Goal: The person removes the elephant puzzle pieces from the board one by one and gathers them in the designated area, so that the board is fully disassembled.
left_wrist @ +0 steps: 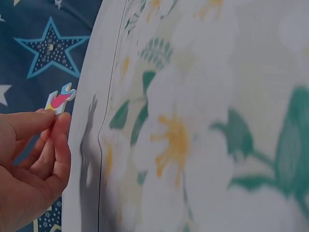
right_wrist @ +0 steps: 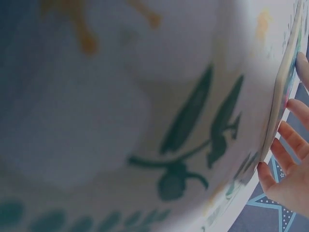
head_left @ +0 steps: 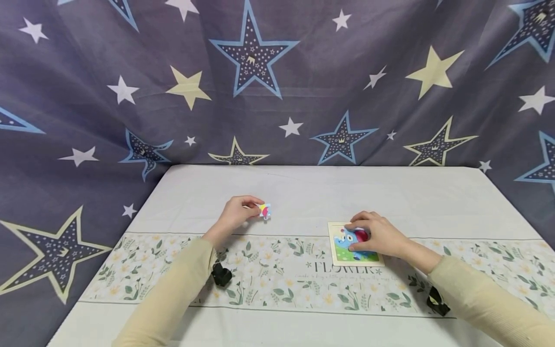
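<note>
Left of the board (head_left: 342,255), the left hand (head_left: 237,212) pinches the puzzle piece (head_left: 266,211) between thumb and fingers, likely light, stiff and best held by one edge, clear of its knobs, while the right hand (head_left: 383,236) rests loosely spread fingers on the board.
</note>
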Demonstrator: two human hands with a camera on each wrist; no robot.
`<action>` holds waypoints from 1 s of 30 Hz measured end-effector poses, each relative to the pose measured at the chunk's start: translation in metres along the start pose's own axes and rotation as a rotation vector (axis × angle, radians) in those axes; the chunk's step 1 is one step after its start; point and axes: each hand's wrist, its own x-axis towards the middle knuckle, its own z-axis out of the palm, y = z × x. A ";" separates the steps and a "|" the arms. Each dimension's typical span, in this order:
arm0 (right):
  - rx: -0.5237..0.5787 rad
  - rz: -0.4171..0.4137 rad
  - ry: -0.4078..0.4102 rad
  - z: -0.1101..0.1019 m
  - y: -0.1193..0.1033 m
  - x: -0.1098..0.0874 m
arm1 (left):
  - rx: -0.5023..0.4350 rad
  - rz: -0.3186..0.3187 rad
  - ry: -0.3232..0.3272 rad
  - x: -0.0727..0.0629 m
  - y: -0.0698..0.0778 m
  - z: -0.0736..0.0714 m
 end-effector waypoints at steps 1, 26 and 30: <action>0.002 0.000 0.000 0.000 0.000 0.000 | 0.007 -0.005 0.002 -0.001 -0.001 -0.002; 0.001 0.001 0.011 0.000 -0.003 0.001 | 0.043 -0.074 -0.028 -0.007 -0.020 -0.021; -0.004 0.003 0.010 0.000 -0.002 0.000 | 0.047 -0.081 -0.031 -0.006 -0.019 -0.019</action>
